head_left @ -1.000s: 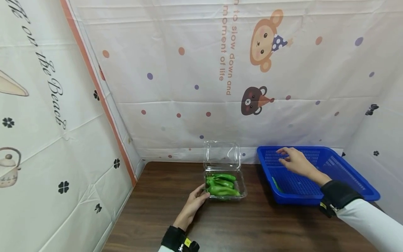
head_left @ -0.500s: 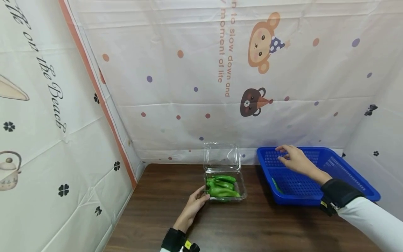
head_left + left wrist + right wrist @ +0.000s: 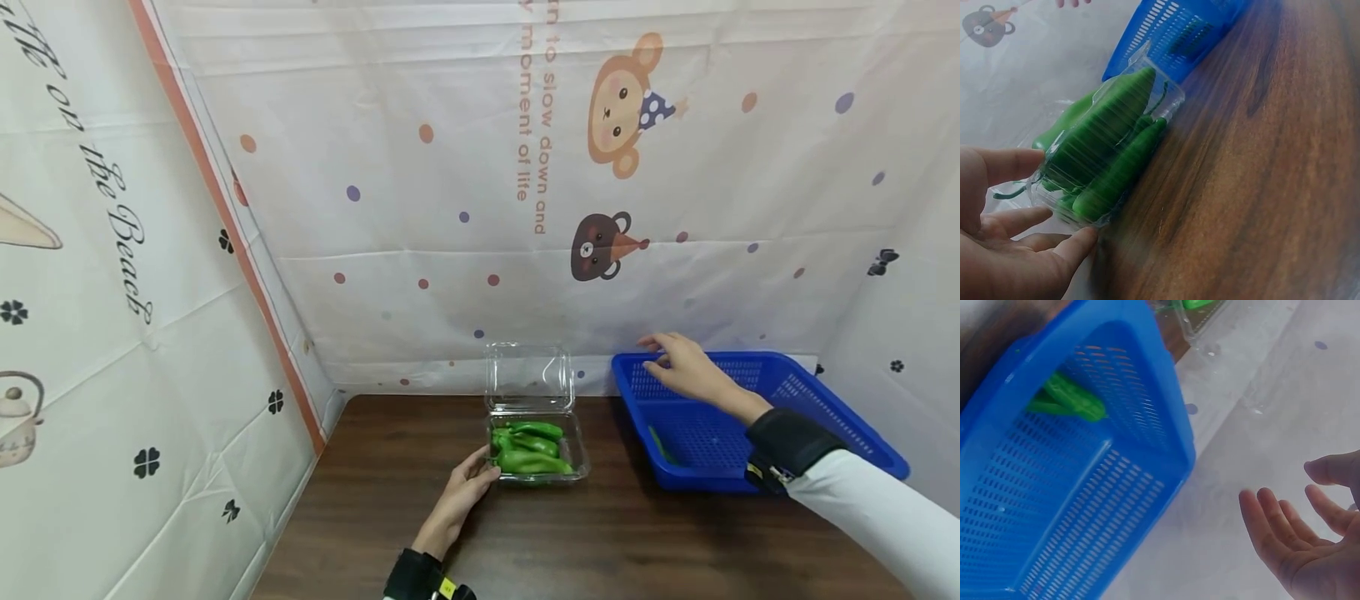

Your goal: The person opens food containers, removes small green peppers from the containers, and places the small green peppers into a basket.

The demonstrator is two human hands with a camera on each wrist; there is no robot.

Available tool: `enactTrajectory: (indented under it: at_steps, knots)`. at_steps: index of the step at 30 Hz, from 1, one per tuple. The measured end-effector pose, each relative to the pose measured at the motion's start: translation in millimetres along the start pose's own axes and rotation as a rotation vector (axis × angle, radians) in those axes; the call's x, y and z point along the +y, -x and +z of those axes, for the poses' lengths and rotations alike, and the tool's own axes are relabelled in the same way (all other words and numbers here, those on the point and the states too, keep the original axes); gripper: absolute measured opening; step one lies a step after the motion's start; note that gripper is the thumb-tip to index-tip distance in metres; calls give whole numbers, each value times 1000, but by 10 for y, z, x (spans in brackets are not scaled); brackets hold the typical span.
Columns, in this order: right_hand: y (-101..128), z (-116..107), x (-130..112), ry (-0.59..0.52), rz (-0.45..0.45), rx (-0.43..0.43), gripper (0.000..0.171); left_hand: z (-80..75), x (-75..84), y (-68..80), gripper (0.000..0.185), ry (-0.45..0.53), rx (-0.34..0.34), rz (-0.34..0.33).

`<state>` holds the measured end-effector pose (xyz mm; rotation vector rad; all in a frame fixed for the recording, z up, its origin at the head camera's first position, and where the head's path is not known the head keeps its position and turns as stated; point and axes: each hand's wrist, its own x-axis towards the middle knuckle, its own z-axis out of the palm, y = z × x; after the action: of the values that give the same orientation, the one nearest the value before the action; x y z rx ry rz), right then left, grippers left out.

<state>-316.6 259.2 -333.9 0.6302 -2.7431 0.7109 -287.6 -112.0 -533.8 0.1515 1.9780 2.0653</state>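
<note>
A clear plastic clamshell box (image 3: pixel 576 454) with its lid up stands mid-table, filled with several green peppers (image 3: pixel 531 447). My left hand (image 3: pixel 467 485) rests against the box's left side with straight fingers (image 3: pixel 1019 219), holding nothing. The same peppers (image 3: pixel 1107 153) show through the box wall in the left wrist view. My right hand (image 3: pixel 678 365) hovers empty, fingers relaxed, over the back left corner of a blue perforated basket (image 3: pixel 825 408). One green pepper (image 3: pixel 1069 399) lies in that basket near its left wall (image 3: pixel 660 442). The right palm (image 3: pixel 1310 550) faces up beside the basket rim (image 3: pixel 1172 400).
The dark wooden table (image 3: pixel 585 542) is enclosed by printed cloth walls (image 3: pixel 450 208) at the back and both sides. The basket sits against the back right corner.
My right hand has drifted left and slightly up, from over the basket's inside toward its back left corner. The left hand has stayed at the box.
</note>
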Motion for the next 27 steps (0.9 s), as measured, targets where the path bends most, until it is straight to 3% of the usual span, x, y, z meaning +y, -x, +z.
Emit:
enactTrajectory:
  at_steps: [7,17,27]
  knots:
    - [-83,17,-147,-8,-23,18,36,8,9,6,72,4,7,-9]
    - [-99,277,-261,-22,-35,-31,31,24,-25,24,72,8,15,-4]
    - [-175,276,-304,-25,-56,-9,32,6,-10,45,72,9,6,5]
